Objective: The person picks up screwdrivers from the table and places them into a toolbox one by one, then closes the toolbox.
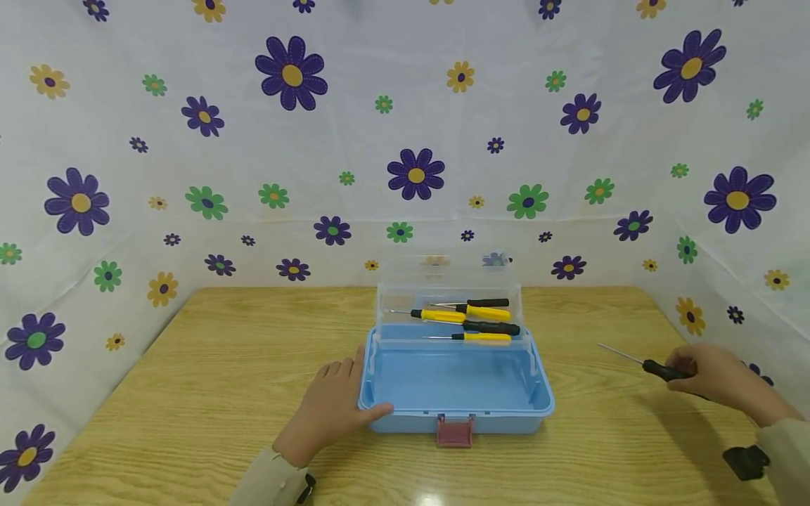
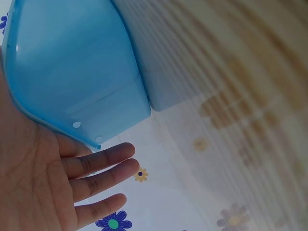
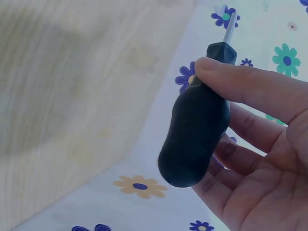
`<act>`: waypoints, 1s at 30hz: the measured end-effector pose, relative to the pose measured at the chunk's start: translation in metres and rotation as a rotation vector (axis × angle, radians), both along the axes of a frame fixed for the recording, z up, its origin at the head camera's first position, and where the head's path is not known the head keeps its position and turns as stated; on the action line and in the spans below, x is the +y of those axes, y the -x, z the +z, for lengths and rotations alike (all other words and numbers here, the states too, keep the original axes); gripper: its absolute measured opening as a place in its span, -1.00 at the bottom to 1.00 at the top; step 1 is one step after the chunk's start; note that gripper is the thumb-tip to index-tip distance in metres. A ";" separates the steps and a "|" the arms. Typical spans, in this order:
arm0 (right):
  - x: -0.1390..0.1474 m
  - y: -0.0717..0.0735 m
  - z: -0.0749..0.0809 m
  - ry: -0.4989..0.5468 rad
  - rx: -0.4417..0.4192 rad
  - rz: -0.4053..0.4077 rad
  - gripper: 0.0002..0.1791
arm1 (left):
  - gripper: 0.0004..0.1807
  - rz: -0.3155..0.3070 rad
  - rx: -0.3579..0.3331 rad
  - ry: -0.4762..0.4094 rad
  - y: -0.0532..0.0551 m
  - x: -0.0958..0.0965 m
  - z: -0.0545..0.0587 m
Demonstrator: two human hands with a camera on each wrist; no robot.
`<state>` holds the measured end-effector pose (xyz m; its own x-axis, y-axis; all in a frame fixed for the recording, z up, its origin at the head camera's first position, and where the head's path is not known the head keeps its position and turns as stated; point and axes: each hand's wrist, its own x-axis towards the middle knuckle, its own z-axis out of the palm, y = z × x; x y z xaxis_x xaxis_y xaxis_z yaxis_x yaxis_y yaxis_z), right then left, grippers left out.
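Observation:
My right hand [image 1: 728, 379] pinches a black-handled screwdriver [image 3: 197, 130] between thumb and fingers, held above the right side of the table. Its thin metal shaft points left and away in the head view. My left hand [image 1: 329, 400] rests against the left side of a blue toolbox [image 1: 506, 424], thumb over the front rim. Straight, spread fingers show along the box wall in the left wrist view. Inside the raised clear tray [image 1: 405, 344] lie several screwdrivers, among them a yellow-handled one [image 1: 487, 312] and a black-handled one [image 1: 493, 327]. The blue compartment beneath appears bare.
The wooden table [image 1: 253, 351] carries the toolbox at its middle. A pink latch [image 1: 454, 434] hangs from the box front. Behind the tray stands the clear lid [image 1: 411, 270], tilted back. Flowered white cloth [image 1: 354, 140] encloses the back and sides.

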<state>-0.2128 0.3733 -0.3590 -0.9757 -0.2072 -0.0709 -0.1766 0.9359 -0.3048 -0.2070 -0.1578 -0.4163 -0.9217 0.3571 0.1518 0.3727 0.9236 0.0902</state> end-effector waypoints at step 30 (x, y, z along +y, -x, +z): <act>-0.032 0.028 0.040 0.089 0.199 0.031 -0.73 | 0.15 -0.002 -0.002 -0.006 -0.001 0.000 0.002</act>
<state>-0.2412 0.3418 -0.3185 -0.9617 -0.2341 0.1427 -0.2698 0.9000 -0.3424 -0.2058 -0.1576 -0.4142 -0.9212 0.3579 0.1524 0.3743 0.9223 0.0965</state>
